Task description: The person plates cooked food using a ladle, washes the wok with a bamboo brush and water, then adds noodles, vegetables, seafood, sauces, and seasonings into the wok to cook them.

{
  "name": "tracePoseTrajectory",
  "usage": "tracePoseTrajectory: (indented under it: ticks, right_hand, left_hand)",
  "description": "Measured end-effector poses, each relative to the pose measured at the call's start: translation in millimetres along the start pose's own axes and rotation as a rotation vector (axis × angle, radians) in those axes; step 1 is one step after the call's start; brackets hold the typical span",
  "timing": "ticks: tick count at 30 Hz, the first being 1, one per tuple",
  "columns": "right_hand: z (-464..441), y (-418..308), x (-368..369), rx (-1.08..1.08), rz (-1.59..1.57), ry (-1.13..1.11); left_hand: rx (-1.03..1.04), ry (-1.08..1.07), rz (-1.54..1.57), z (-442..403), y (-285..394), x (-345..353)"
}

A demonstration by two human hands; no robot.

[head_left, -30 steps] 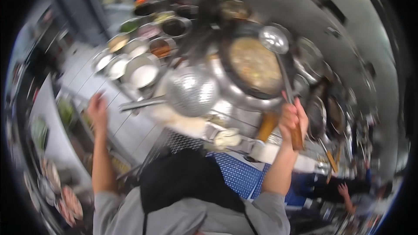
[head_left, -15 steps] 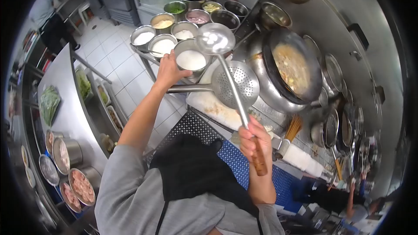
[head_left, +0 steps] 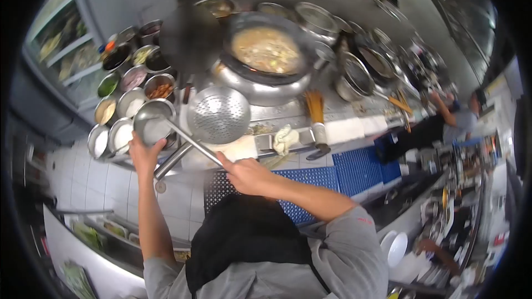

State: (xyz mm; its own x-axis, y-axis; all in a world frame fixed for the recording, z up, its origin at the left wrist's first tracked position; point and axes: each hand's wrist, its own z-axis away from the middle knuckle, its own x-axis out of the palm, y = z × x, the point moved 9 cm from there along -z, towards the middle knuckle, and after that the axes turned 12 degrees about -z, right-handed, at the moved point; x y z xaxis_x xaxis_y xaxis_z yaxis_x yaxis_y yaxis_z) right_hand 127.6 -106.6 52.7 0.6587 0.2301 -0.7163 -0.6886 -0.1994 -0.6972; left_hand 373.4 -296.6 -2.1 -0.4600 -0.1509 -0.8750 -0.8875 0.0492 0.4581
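Observation:
My right hand [head_left: 247, 176] is closed round the handle of a long steel ladle [head_left: 195, 146], which slants up to the left. The ladle's bowl is over or in a steel pot [head_left: 168, 109] with white contents; how deep it sits I cannot tell. At the near side of that pot, my left hand [head_left: 144, 158] grips the wall with thumb and fingers apart around it. A perforated strainer [head_left: 219, 115] lies beside the pot, its handle pointing toward my left forearm. A steel container of white powder [head_left: 120, 134] stands just left of the pot.
A wok [head_left: 266, 50] of bubbling food sits on the stove behind. Containers of chopped greens [head_left: 108, 84] and reddish pieces [head_left: 160, 89] stand at the left. A bamboo brush [head_left: 315, 108] and cloth [head_left: 285, 139] are to the right. Another person [head_left: 443, 122] works at far right.
My view has turned to the right. The ladle's bowl has moved from above the strainer to the steel pot. My left hand keeps its place at that pot.

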Motion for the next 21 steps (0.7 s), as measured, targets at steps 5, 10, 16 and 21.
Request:
tracePoseTrajectory:
  ticks: [5, 10, 16, 21]
  right_hand:
    - [-3.8, -16.1, 9.0, -0.045, 0.346, -0.096]
    - [-20.8, -22.2, 7.1, 0.028, 0.143, -0.096]
    - [-29.9, -22.4, 6.2, 0.189, -0.059, -0.175]
    - [-48.4, 0.5, 16.0, 0.205, -0.215, -0.088]
  left_hand:
    - [0.096, -0.090, 0.093, -36.6, -45.1, 51.2]
    - [0.221, 0.016, -0.050, -55.8, -36.2, 39.1]
    - [0.193, -0.063, -0.059, -55.6, -28.4, 36.1]
    - [0.211, -0.108, -0.028, -50.8, -21.4, 30.1]
